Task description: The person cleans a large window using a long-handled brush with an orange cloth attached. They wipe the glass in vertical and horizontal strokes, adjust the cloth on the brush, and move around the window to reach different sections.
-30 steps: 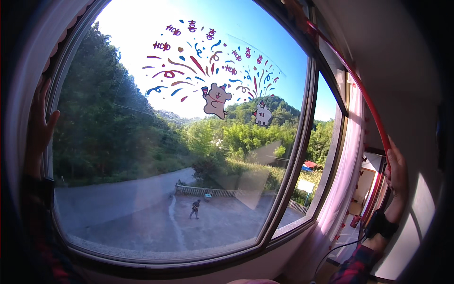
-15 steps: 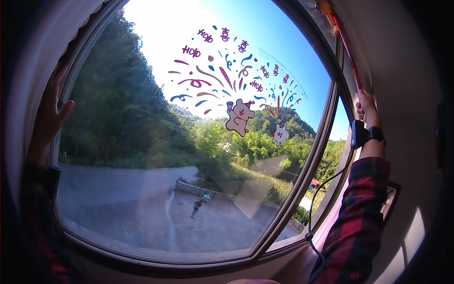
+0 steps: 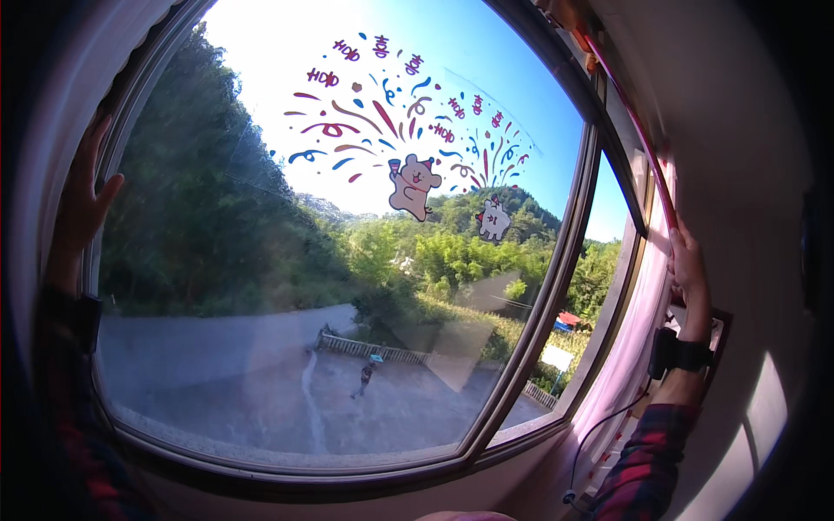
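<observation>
At the far left, my left hand [image 3: 82,195] lies in shadow against the side of the window frame [image 3: 102,165]. Its fingers are stretched upward and the thumb stands apart; the hand holds nothing that I can see. High on the right wall side, my right hand [image 3: 689,265] has its fingers closed on the lower end of a thin red strip [image 3: 638,126], which runs up to the top corner of the window. Whether this is a rod or a curtain edge, I cannot tell. A pink curtain [image 3: 612,391] hangs beside that hand, next to the window.
The large window pane [image 3: 261,347] bears firework stickers and a cartoon bear sticker [image 3: 414,187]. A black cable [image 3: 599,427] dangles by my right forearm. Outside, a person [image 3: 365,375] is in the yard. A pale wall [image 3: 738,260] stands at the right.
My right hand has moved down, and more of the pink curtain shows beside the window. The view has shifted slightly, so the stickers sit further left. My left hand keeps its place on the frame.
</observation>
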`<state>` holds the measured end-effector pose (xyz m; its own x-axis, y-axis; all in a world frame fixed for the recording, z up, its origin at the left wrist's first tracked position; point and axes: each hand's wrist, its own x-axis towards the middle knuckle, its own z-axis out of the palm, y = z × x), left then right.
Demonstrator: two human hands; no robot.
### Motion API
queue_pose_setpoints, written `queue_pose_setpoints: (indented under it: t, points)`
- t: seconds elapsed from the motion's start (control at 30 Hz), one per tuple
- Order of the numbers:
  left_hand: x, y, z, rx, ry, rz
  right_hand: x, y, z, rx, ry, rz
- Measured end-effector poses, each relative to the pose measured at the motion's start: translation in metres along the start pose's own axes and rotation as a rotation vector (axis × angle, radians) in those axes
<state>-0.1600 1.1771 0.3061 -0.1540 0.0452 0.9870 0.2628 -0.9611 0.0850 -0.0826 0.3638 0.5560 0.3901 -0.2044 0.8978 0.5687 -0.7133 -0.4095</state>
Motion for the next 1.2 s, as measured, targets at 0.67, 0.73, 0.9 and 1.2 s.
queue_pose_setpoints:
  t: [0.67,0.73,0.9,1.2]
  points:
    - [0.005,0.011,-0.021,-0.046,-0.037,-0.054,0.089,-0.116,0.09,0.169,0.033,0.004]
    - [0.006,0.014,-0.025,-0.07,-0.065,-0.066,0.118,-0.137,0.115,0.236,0.007,-0.07]
    - [0.004,0.018,-0.02,-0.094,-0.076,-0.039,0.101,-0.135,0.151,0.075,0.049,-0.2]
    - [0.005,0.024,-0.015,-0.085,-0.082,-0.088,-0.062,-0.034,0.043,-0.395,0.057,-0.133]
